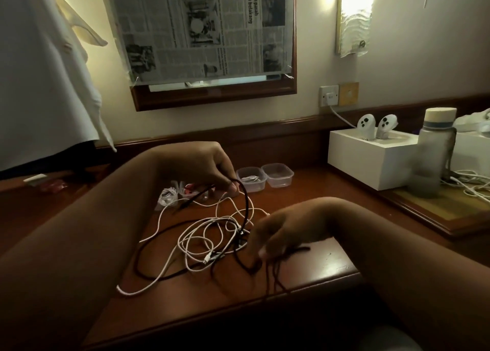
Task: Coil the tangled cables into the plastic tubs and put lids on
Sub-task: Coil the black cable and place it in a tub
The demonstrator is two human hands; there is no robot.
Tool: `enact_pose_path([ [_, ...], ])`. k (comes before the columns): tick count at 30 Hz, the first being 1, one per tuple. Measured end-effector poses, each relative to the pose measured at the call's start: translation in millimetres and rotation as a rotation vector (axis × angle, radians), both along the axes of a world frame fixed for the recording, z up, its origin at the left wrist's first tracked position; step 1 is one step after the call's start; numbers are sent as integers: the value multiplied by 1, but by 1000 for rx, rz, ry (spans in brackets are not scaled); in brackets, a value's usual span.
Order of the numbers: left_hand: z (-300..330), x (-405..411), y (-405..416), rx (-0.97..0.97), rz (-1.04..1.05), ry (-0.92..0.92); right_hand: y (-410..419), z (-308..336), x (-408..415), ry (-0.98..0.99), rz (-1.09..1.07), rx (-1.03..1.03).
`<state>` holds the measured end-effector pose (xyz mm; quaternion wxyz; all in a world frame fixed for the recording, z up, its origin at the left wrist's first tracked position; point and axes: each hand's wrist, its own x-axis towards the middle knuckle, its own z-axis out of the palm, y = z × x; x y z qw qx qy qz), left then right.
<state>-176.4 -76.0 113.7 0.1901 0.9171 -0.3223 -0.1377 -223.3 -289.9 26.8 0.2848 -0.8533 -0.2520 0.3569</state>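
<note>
A tangle of white cables (204, 234) and a dark cable (248, 204) lies on the wooden desk (318, 265). My left hand (212, 170) is raised over the far side of the tangle and pinches a loop of the dark cable. My right hand (278, 234), blurred, sits at the tangle's right edge with its fingers closed on dark cable strands that hang over the desk's front edge. Two clear plastic tubs stand behind: the left tub (250, 178) holds a coiled white cable, the right tub (278, 174) looks empty. I see no lids.
Small white and red items (177, 193) lie behind the tangle. A white box (371, 159) with two controllers, a bottle (434, 149) and more white cords (472, 186) are at the right. A wall socket (328, 95) and a newspaper-covered frame (206, 32) are behind. White cloth (47, 72) hangs left.
</note>
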Motion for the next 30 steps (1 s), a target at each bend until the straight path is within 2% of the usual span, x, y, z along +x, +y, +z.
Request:
enact_pose_path([
  [3, 2, -19, 15, -154, 32, 203, 7, -1, -12, -16, 75, -138],
  [5, -3, -27, 20, -351, 48, 280, 12, -9, -13, -84, 16, -93],
  [9, -22, -34, 25, -760, 129, 414, 23, -14, -11, -245, -435, 276],
  [11, -29, -40, 24, -931, 227, 477, 25, -7, -15, -347, -719, 529],
  [13, -36, -44, 19, -1094, 316, 507, 24, 3, -21, -429, -873, 784],
  [15, -42, -47, 10, -1202, 402, 512, 27, 14, -35, -497, -767, 835],
  [18, -50, -50, -4, -1262, 471, 548, 45, 21, -56, -518, -447, 498],
  [19, -53, -51, -8, -1266, 479, 560, 51, 20, -59, -531, -395, 401],
  [21, -56, -53, -12, -1260, 482, 556, 60, 17, -59, -526, -398, 368],
  [23, -57, -55, -13, -1231, 479, 516, 62, 16, -56, -471, -460, 364],
  [25, -61, -54, -11, -1159, 477, 435, 59, 16, -53, -258, -535, 429],
  [27, -68, -52, -9, -1084, 455, 337, 53, 17, -50, 60, -545, 605],
  [30, -82, -54, -11, -1109, 396, 400, 46, 18, -43, 369, -403, 909],
])
